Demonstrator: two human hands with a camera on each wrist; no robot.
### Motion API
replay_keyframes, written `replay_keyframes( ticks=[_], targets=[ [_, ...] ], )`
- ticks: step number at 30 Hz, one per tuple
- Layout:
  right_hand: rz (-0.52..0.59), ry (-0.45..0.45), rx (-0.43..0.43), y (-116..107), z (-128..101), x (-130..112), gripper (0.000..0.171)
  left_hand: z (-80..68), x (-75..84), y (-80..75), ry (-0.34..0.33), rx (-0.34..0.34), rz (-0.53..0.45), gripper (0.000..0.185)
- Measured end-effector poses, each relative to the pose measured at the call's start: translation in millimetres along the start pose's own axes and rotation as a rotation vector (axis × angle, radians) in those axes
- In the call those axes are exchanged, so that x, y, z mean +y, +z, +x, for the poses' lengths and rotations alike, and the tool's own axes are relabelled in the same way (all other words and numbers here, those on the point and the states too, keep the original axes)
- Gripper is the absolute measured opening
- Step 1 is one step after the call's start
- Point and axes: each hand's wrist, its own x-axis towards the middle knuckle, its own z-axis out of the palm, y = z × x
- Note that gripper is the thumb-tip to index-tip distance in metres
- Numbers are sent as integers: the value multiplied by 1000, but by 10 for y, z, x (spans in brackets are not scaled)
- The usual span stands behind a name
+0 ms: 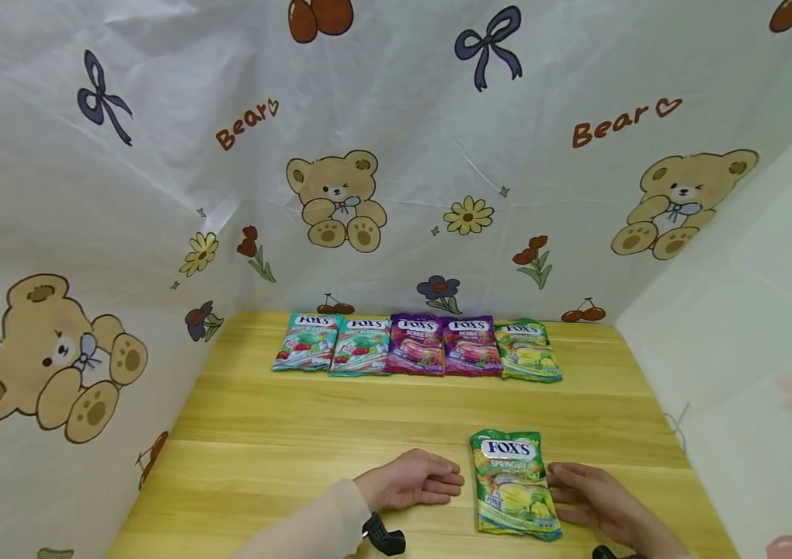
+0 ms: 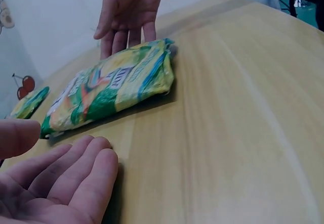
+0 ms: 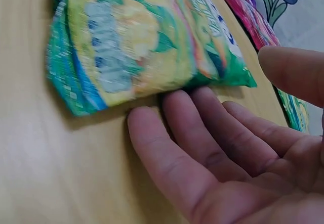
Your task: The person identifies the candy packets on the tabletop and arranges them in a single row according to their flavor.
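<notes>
A green and yellow FOX'S Spring Tea candy bag (image 1: 513, 489) lies face up near the front of the wooden table. To its left is my left hand (image 1: 418, 480), palm turned toward the bag, with a small gap between them. My right hand (image 1: 588, 501) is at the bag's right edge, fingers extended. In the right wrist view the fingertips (image 3: 144, 120) come up to the lower side of the bag (image 3: 136, 42); whether they touch it is hard to tell. The left wrist view has the bag (image 2: 111, 82) beyond my relaxed left fingers (image 2: 96, 183).
Along the back of the table (image 1: 312, 419) lies a row of candy bags: two mint blossom bags (image 1: 361, 347), two purple berries bags (image 1: 417, 345) and another green bag (image 1: 529, 351). A bear-print cloth (image 1: 396, 272) hangs behind and at the sides. A thin cord (image 1: 678, 427) is at the right edge.
</notes>
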Motion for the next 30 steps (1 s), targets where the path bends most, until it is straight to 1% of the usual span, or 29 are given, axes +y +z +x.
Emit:
replay_keyframes(
  ticks=[5, 8, 12, 16, 19, 23, 26, 30],
  targets=[
    [14, 2, 1, 99, 1, 41, 74, -58, -60, 117, -9, -15, -4, 41],
    [32, -5, -28, 181, 20, 74, 73, -55, -104, 177, -9, -24, -16, 42],
    [63, -21, -80, 318, 39, 107, 73, -27, -153, 219, 0, -9, -25, 41],
    [87, -27, -107, 434, 65, 122, 75, 6, -182, 259, 38, -14, -32, 41],
    [109, -45, -130, 502, 103, 143, 76, 28, -211, 293, 60, -47, -49, 43],
    [152, -68, -142, 578, 142, 185, 77, 61, -246, 339, 67, -92, -77, 44],
    [187, -75, -139, 627, 159, 223, 80, 90, -270, 369, 83, -99, -99, 45],
    [201, -93, -121, 677, 172, 263, 89, 118, -300, 396, 109, -76, -130, 49]
  ],
)
